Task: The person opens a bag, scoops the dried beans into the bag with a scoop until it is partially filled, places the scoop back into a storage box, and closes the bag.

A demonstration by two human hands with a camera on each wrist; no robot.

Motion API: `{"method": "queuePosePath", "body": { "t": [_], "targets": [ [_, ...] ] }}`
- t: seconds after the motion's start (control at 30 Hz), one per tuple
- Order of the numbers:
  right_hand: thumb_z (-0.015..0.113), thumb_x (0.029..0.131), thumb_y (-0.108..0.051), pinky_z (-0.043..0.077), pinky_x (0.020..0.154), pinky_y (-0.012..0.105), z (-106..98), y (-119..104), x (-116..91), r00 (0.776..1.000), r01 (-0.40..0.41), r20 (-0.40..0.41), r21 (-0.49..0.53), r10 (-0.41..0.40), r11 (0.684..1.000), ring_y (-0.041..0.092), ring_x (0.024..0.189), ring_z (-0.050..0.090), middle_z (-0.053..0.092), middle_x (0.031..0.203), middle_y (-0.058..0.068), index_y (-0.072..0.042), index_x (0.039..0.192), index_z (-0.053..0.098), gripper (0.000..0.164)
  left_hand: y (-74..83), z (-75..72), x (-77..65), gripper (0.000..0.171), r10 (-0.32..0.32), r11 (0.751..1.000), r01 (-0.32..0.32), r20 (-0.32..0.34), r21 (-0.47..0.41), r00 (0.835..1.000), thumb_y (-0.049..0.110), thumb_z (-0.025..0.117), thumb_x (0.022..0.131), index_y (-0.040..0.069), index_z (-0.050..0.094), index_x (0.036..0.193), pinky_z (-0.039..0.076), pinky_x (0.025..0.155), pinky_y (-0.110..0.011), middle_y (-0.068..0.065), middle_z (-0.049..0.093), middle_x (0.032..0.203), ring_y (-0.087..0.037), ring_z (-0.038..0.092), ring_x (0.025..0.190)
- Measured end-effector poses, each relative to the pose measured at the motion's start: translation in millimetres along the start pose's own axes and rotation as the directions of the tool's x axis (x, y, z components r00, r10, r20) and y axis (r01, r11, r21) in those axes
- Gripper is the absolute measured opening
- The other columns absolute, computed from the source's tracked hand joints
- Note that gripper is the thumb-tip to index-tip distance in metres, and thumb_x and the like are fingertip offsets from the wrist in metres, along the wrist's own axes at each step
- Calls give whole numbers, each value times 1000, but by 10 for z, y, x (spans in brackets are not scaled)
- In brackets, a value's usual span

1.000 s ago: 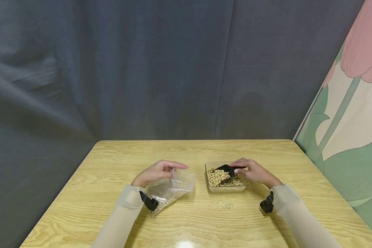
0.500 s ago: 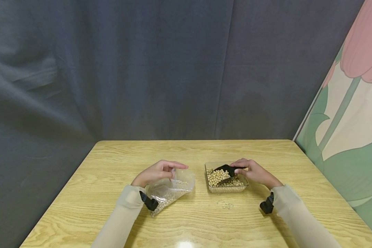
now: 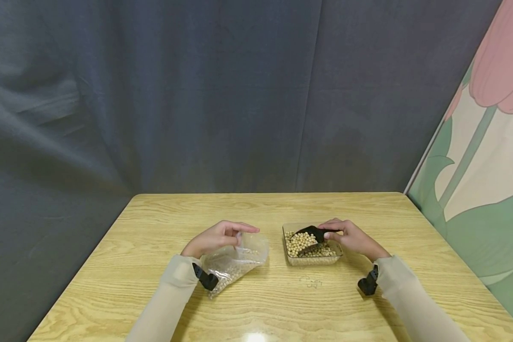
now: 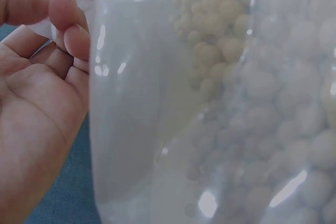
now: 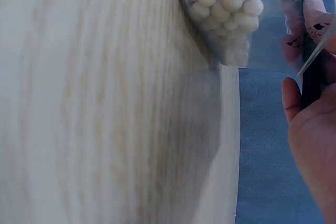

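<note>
My left hand (image 3: 217,238) pinches the rim of a clear plastic bag (image 3: 256,247) between thumb and fingers. Pale round beans (image 4: 262,108) lie in the lower part of the bag, seen through its film in the left wrist view. On the right, my right hand (image 3: 348,237) grips the handle of a black scoop (image 3: 314,231), whose blade sits among soybeans in a clear rectangular container (image 3: 312,261). Soybeans (image 3: 301,242) fill the scoop's mouth. In the right wrist view the container wall partly covers the fingers, and the scoop handle (image 5: 312,85) shows dark against the palm.
Both things rest on a wood-grain table (image 3: 256,308), the bag left of the container with a gap between. A dark curtain (image 3: 222,95) hangs behind the table's far edge. A flower-patterned panel (image 3: 483,166) stands at the right.
The scoop's blade has shifted slightly left and tilted within the soybeans, with its near edge showing more. My left hand and the bag stay where they were.
</note>
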State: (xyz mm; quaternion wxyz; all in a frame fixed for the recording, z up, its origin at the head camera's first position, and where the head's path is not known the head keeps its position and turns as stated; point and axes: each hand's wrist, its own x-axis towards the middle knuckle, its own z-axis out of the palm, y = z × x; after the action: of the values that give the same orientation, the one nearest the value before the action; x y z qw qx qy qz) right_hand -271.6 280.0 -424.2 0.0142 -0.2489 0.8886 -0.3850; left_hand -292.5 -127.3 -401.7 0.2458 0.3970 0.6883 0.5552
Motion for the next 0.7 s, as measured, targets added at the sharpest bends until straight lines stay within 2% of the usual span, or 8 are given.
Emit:
{"method": "queuePosePath", "body": {
  "t": [0.23, 0.53, 0.7],
  "targets": [
    [57, 96, -21, 46, 94, 52, 3, 15, -6, 1000, -15, -4, 12, 15, 1000, 42, 121, 50, 59, 128, 20, -3, 127, 62, 36, 13, 8, 2, 45, -1, 1000, 2, -8, 15, 1000, -4, 47, 92, -3, 51, 137, 56, 71, -30, -21, 43, 146, -7, 54, 73],
    [57, 96, -24, 43, 97, 55, 1, 37, -18, 1000, -25, -4, 54, 25, 998, 44, 125, 47, 56, 133, 22, -5, 129, 61, 39, 25, 16, 2, 44, -7, 1000, 7, -14, 15, 1000, -5, 47, 92, -3, 51, 136, 56, 72, -29, -20, 44, 146, -10, 55, 79],
    [57, 96, -24, 45, 96, 52, 10, 40, -20, 999, -29, -16, 59, 30, 998, 43, 125, 48, 56, 133, 22, -5, 129, 61, 39, 22, 16, 1, 45, -8, 1000, 9, -15, 19, 1000, -5, 46, 92, -4, 50, 137, 55, 71, -28, -21, 44, 146, -7, 54, 74]
  ]
}}
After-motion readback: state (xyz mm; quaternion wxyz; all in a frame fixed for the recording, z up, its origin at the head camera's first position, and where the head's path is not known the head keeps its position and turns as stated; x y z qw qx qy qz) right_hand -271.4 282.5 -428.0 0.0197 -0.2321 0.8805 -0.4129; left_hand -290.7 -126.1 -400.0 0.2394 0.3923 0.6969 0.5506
